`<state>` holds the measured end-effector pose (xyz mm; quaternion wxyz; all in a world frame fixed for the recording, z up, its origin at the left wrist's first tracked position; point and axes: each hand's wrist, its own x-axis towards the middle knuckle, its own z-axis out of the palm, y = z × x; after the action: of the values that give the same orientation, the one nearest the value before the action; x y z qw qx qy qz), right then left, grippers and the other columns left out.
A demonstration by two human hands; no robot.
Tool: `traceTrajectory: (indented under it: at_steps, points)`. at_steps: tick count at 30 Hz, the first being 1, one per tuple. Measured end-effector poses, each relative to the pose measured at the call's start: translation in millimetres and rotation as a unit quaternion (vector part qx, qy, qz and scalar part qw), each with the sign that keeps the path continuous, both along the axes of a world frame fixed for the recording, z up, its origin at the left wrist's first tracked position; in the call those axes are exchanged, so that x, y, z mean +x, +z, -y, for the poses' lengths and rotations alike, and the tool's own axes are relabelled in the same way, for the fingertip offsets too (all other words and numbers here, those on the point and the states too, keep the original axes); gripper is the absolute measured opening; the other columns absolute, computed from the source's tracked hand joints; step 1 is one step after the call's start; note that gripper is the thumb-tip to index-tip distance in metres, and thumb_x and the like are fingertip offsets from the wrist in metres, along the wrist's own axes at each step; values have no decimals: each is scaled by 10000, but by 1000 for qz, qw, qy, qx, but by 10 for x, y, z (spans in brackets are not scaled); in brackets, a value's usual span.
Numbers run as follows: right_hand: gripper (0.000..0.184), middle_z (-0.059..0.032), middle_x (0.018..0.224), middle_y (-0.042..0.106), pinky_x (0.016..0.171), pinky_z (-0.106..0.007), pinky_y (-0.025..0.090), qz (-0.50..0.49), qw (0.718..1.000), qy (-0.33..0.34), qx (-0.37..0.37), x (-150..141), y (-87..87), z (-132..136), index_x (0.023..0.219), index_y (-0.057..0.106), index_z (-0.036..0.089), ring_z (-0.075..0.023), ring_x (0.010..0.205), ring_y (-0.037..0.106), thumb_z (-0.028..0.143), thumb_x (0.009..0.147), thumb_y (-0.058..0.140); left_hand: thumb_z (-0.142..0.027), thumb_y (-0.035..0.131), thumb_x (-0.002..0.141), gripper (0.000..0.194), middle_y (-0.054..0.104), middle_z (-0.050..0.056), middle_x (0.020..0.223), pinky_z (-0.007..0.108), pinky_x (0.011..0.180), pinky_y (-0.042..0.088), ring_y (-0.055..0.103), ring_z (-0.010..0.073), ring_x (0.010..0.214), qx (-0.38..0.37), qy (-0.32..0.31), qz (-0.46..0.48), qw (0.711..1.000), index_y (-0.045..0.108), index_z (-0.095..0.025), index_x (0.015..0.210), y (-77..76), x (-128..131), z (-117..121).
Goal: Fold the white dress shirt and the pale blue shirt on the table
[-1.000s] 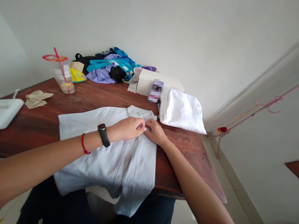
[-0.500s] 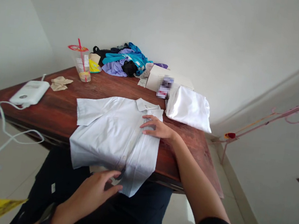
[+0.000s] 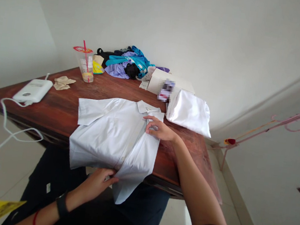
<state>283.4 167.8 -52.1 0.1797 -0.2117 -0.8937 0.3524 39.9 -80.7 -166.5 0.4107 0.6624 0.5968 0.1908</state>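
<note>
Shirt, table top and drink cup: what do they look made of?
Shirt: woven fabric, mostly matte; soft creases and a limp drape. Cotton or a blend, can't tell which.
Table top: wood or a wood-look surface, slight sheen; reddish-brown with darker streaks.
Drink cup: probably clear plastic, smooth; see-through wall, though looks alone don't rule out glass.

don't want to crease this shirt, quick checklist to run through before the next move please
Shirt front up: ok.
Whole shirt on table: not ok, hem hangs over the near edge.
Right hand on the shirt below the collar: ok.
Left hand firmly gripping the hem: cannot tell; it is at the hem.
Drink cup clear of shirt: ok, standing farther back.
Second sleeve flat: cannot tell, not visible.
</note>
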Motion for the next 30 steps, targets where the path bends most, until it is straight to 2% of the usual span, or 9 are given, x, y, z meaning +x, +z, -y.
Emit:
traceTrajectory:
  at_steps: [6,8,10,12,14,17,20,24,30]
  points:
    - [31,-137,1447,568,1087,-495,462,26,998,-29,53,-47,-135,-45,864,742,186,-307,1332,561,207,881,728,-439,496,984,345,791,70,960,326,797,477,729,294,952,-3,10,-81,997,750,-213,925,-62,-99,-74]
    - [78,-149,1506,522,1102,-513,449,37,996,-56,63,-71,-204,-65,959,747,192,-331,1418,487,227,892,725,-386,480,983,327,789,87,993,339,795,481,731,312,998,-6,9,-155,988,759,-221,941,-48,-135,-55]
    - [259,-152,1579,454,1160,-548,383,45,993,-85,70,-89,-252,-76,1152,719,215,-346,1521,344,288,905,733,-341,485,971,310,781,106,983,359,783,488,734,331,977,-10,2,-233,972,767,-217,933,59,-171,-2]
    - [456,-156,1627,398,1207,-592,297,52,990,-109,73,-104,-283,-79,1329,645,232,-357,1568,230,368,905,745,-316,487,971,299,775,98,960,371,783,498,736,329,934,-11,-20,-263,964,769,-226,922,296,-182,66]
    - [546,-156,1645,374,1224,-631,239,52,987,-129,75,-116,-310,-87,1412,594,234,-371,1575,193,432,920,725,-313,453,1008,321,776,50,973,358,811,510,736,288,930,0,-64,-220,973,762,-274,931,641,-143,121]
    - [459,-140,1625,418,1229,-620,256,16,985,-152,81,-125,-359,-132,1436,582,233,-345,1570,226,409,1012,588,-417,467,1041,285,771,-15,1081,312,888,535,719,225,997,62,-148,-96,982,744,-354,1013,1166,22,115]
    - [393,-128,1587,479,1227,-584,299,-17,979,-177,97,-109,-419,-203,1412,608,225,-315,1562,265,328,1051,492,-405,502,1042,253,750,-18,1194,308,1009,535,697,207,1100,155,-195,-54,967,718,-373,1169,1424,254,-56]
    - [448,-120,1647,384,1207,-676,258,31,971,-215,101,-81,-501,-261,1449,586,240,-394,1562,224,385,1028,535,-352,491,1054,387,577,51,1504,436,1198,426,503,252,1418,281,-212,-116,929,599,-278,1419,1307,514,-499]
    - [567,-105,1683,304,1217,-660,232,99,956,-250,121,-93,-512,-218,1549,479,257,-425,1558,208,469,1024,523,-545,471,1035,692,354,184,1649,595,1189,382,322,375,1529,326,-206,-238,891,388,-128,1581,950,650,-1015]
